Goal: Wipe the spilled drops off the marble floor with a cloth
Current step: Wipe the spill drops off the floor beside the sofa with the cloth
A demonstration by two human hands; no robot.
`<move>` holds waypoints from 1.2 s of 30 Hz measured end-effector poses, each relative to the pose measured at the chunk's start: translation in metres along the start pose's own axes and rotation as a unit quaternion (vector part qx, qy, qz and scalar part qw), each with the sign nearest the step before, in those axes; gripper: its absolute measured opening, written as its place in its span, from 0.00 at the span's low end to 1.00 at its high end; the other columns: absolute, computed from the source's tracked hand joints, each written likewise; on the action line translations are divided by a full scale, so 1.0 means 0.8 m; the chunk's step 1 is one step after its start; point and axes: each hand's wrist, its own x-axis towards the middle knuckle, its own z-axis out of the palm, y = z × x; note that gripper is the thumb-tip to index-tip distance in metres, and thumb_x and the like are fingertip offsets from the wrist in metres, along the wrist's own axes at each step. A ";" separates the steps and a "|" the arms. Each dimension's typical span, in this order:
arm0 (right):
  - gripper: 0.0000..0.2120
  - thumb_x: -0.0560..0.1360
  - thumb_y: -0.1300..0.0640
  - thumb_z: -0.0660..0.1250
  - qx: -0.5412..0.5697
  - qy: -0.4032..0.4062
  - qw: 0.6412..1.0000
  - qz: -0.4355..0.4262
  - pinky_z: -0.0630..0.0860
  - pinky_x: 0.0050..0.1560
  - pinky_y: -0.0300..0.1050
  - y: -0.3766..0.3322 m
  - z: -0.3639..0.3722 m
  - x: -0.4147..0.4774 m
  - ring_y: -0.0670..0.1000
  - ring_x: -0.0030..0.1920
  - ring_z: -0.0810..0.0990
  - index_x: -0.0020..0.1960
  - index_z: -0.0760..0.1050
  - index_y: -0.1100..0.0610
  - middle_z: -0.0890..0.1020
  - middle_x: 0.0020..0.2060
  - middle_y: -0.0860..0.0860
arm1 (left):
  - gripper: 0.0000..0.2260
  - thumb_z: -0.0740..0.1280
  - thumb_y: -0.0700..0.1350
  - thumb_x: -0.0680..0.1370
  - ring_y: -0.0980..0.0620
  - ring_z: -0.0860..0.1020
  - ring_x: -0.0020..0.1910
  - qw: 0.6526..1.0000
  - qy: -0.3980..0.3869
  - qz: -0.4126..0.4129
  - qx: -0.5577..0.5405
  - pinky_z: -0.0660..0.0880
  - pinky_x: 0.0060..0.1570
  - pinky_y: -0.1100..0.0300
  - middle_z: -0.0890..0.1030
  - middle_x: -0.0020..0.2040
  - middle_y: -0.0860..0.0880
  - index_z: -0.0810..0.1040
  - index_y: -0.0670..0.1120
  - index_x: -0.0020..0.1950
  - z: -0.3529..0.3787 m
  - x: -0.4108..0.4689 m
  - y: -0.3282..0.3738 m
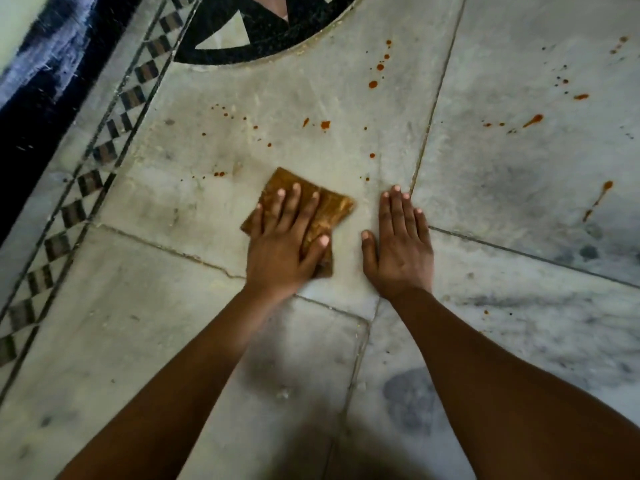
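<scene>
Looking down, you've got the marble floor [194, 334] filling pretty much the whole view, pale slabs with grey veining and thin dark joints between them. Up top there's a black inlay [242, 32] with triangle shapes curving across, and a checkered border strip [104, 147] runs diagonally down the left side, with a dark band beyond it.

Your two bare forearms come in from the bottom. Your left hand [284, 244] is lying flat, fingers spread, palm pressing down on the cloth [332, 209]. It's not clenched around it, just pinning it to the floor. The cloth is a folded brownish-yellow square, sitting near the middle of the view on the slab just above a slab joint, with its corners sticking out past your fingers on the far and right sides.

Your right hand [401, 244] is just beside it, flat on the bare marble, fingers together and open, holding nothing.

The spilled drops [373, 84] are orange-red and scattered beyond your hands: a little trail near the inlay, a bunch of specks left of centre, a couple close to the cloth's far corner, and longer streaks off on the right slab.
</scene>
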 end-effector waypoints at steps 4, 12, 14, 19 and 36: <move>0.33 0.76 0.45 0.43 -0.003 0.002 1.000 0.001 0.41 0.73 0.46 0.001 0.002 -0.001 0.54 0.76 0.50 0.76 0.51 0.61 0.53 0.76 0.57 | 0.26 0.46 0.58 0.79 0.45 0.51 0.76 0.997 0.012 -0.070 0.018 0.45 0.72 0.39 0.55 0.77 0.47 0.53 0.52 0.77 -0.016 -0.012 -0.066; 0.34 0.76 0.45 0.41 -0.007 0.009 1.000 0.002 0.42 0.74 0.47 -0.003 -0.001 -0.004 0.55 0.76 0.49 0.76 0.49 0.62 0.52 0.76 0.58 | 0.26 0.46 0.58 0.80 0.48 0.49 0.77 0.996 0.008 -0.087 -0.005 0.41 0.73 0.43 0.53 0.78 0.49 0.53 0.51 0.77 -0.018 0.035 -0.038; 0.33 0.76 0.45 0.42 -0.006 -0.002 1.000 0.022 0.40 0.74 0.48 -0.015 -0.004 -0.006 0.55 0.76 0.47 0.76 0.47 0.62 0.51 0.76 0.58 | 0.29 0.43 0.61 0.77 0.49 0.50 0.77 0.999 -0.004 -0.042 0.002 0.43 0.72 0.46 0.54 0.78 0.50 0.53 0.52 0.77 -0.020 -0.021 -0.053; 0.31 0.79 0.45 0.45 -0.002 -0.030 0.995 -0.094 0.36 0.73 0.47 -0.077 0.001 0.000 0.52 0.76 0.42 0.76 0.42 0.59 0.45 0.77 0.55 | 0.25 0.47 0.58 0.81 0.50 0.46 0.77 0.979 -0.019 -0.202 0.016 0.42 0.74 0.45 0.49 0.78 0.51 0.49 0.54 0.77 -0.043 0.025 -0.132; 0.33 0.77 0.44 0.45 -0.001 -0.049 0.996 -0.073 0.40 0.75 0.50 -0.099 0.026 0.021 0.53 0.76 0.45 0.77 0.45 0.60 0.48 0.76 0.56 | 0.25 0.49 0.59 0.81 0.48 0.44 0.77 0.967 -0.007 -0.253 -0.017 0.42 0.73 0.43 0.48 0.79 0.50 0.50 0.56 0.77 -0.050 0.072 -0.191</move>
